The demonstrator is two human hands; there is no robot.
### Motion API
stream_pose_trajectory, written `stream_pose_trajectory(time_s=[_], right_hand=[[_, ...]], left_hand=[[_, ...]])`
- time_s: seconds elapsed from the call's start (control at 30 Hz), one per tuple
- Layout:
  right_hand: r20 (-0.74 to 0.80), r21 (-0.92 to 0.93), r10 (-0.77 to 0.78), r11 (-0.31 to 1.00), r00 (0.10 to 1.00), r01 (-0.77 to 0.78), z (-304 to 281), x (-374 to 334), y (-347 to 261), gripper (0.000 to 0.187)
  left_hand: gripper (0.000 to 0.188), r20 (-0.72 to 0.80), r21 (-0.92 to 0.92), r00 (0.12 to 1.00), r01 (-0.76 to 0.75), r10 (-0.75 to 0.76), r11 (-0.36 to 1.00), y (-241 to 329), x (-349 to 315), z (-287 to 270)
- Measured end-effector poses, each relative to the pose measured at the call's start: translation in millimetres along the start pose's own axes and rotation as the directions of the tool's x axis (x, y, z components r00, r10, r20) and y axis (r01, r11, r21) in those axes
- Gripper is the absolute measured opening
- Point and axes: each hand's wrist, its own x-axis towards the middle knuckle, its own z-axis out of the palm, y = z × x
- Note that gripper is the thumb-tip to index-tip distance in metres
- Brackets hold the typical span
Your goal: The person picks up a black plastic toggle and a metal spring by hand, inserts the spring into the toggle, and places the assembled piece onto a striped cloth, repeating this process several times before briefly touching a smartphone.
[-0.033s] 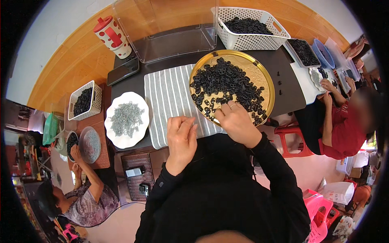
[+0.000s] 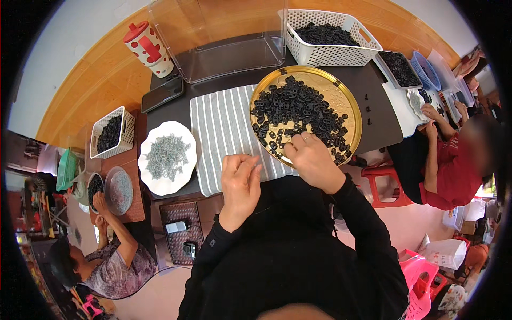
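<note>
My right hand (image 2: 312, 162) is over the near rim of a round gold tray (image 2: 349, 109), its fingers curled in a pinch. What they hold, if anything, is hidden. On the tray lies a loose heap of small black plastic parts (image 2: 292, 101), several with two holes. My left hand (image 2: 238, 186) hovers at the near edge of a grey-and-white striped cloth (image 2: 221, 128), fingers bent together, their contents too small to make out. Left of the cloth, a white scalloped plate (image 2: 154, 185) bears a pile of small greyish metal-looking pieces (image 2: 168, 156).
Behind the tray stand a white basket (image 2: 336, 53) of black parts and a clear plastic box (image 2: 229, 58). A dotted tumbler (image 2: 152, 50) and a phone (image 2: 162, 95) are at the back left. People sit at work on the left (image 2: 114, 264) and right (image 2: 453, 165).
My right hand has shifted very slightly, its fingers curling a little. The left hand stays nearly in place, and the parts on the tray look the same.
</note>
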Motion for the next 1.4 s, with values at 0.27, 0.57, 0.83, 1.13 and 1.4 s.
stream_pose_trajectory(time_s=[0.27,0.57,0.83,1.13,1.4], right_hand=[[-0.211,0.743,0.321,0.666,0.923,-0.062,-13,-14,-33,0.015],[-0.404,0.680,0.414,0.733,0.816,-0.035,12,-35,-70,0.017],[-0.316,0.728,0.462,0.678,0.829,-0.101,1,-32,-61,0.019],[-0.183,-0.034,0.471,0.874,0.863,-0.484,-4,-28,-26,0.011],[-0.132,0.138,0.493,0.868,0.860,-0.477,4,-20,-19,0.012]], left_hand=[[0.018,0.453,-0.744,0.828,0.555,-0.331,0.372,13,-13,18],[0.013,0.701,-0.690,0.668,0.724,-0.250,-0.003,0,-18,13],[0.011,0.728,-0.676,0.639,0.729,-0.248,-0.107,-4,-19,12],[0.009,0.564,-0.746,0.740,0.647,-0.366,0.158,-4,-18,12],[0.010,0.526,-0.766,0.765,0.616,-0.372,0.185,-10,-20,10]])
